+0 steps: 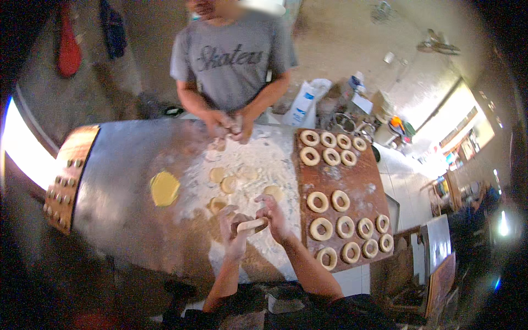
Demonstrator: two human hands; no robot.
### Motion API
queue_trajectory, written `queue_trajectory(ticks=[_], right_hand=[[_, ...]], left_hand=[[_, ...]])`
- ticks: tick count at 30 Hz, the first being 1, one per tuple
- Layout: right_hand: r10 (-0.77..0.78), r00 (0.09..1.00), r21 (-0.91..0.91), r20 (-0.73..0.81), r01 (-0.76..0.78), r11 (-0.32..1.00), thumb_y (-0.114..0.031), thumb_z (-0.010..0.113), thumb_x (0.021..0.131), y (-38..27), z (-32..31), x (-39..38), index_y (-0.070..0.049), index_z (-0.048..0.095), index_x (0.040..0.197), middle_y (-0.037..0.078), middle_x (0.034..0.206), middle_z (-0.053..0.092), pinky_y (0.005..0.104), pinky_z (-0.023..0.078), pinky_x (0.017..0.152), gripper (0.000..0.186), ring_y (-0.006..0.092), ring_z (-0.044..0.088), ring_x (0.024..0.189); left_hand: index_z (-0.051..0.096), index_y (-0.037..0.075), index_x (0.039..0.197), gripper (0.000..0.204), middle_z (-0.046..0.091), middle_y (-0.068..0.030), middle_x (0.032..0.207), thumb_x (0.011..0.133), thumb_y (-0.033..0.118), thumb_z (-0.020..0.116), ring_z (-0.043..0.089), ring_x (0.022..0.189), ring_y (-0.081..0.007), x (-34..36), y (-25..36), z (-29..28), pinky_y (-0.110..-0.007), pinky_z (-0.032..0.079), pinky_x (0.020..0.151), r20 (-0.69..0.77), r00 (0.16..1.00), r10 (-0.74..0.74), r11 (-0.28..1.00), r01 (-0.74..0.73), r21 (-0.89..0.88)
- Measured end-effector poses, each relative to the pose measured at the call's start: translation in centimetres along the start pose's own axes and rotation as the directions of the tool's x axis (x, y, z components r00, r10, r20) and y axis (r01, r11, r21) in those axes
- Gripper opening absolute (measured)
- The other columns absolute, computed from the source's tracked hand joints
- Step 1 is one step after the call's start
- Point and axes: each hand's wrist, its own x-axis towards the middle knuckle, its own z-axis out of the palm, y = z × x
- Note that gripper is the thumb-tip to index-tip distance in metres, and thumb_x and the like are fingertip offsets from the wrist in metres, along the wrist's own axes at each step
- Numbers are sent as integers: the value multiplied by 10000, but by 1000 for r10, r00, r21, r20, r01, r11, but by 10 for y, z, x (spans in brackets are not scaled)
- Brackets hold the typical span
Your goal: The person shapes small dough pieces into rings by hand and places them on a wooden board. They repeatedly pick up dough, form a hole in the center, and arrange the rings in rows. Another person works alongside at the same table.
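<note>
Over the near edge of a floured metal table (118, 176), a pale piece of dough (252, 224) is held up between my two hands, its narrow side toward me. My left hand (234, 239) is closed on its left end. The fingers of my right hand (274, 217) pinch its right end. Flour dusts both hands. Beyond them, several flat rounds of dough lie in the flour, among them one dough round (228, 184) in the middle and another dough round (273, 192) just past my right hand.
To the right, a wooden board (352, 179) bears several dough rings (317, 202). A yellow slab (164, 188) lies left of the flour. Across the table a co-worker in a grey shirt (234, 55) works with both hands. Small pieces sit on a board (82, 144) at far left.
</note>
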Motion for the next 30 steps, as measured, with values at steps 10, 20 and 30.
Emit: queue_trajectory(ticks=[10, 20, 30], right_hand=[[-384, 917, -456, 107, 388, 801, -282, 445, 1074, -58, -35, -49, -106, 451, 1426, 122, 1277, 571, 372, 540, 887, 393, 198, 596, 1142], [-388, 897, -523, -213, 230, 821, -298, 446, 1068, -129, -125, -129, -84, 495, 1271, 67, 1018, 594, 292, 532, 679, 299, 190, 648, 906], [-187, 946, 558, -267, 309, 770, -445, 536, 1032, -170, -224, -158, -126, 556, 1220, -5, 912, 601, 204, 457, 511, 371, 105, 541, 655]], left_hand=[[502, 27, 1189, 242, 554, -120, 899, 1066, 225, 439, 554, 767, -206, -10, -26, 95, -342, 483, 739, 234, 968, 86, 730, -221, 646], [582, 43, 1073, 223, 648, -115, 778, 1042, 256, 523, 663, 675, -215, -28, -98, 219, -390, 514, 608, 161, 919, -360, 774, 198, 602], [558, 79, 1089, 193, 679, -169, 760, 1060, 237, 452, 690, 703, -409, -48, -129, 328, -489, 530, 595, 531, 847, 11, 636, -416, 650]])
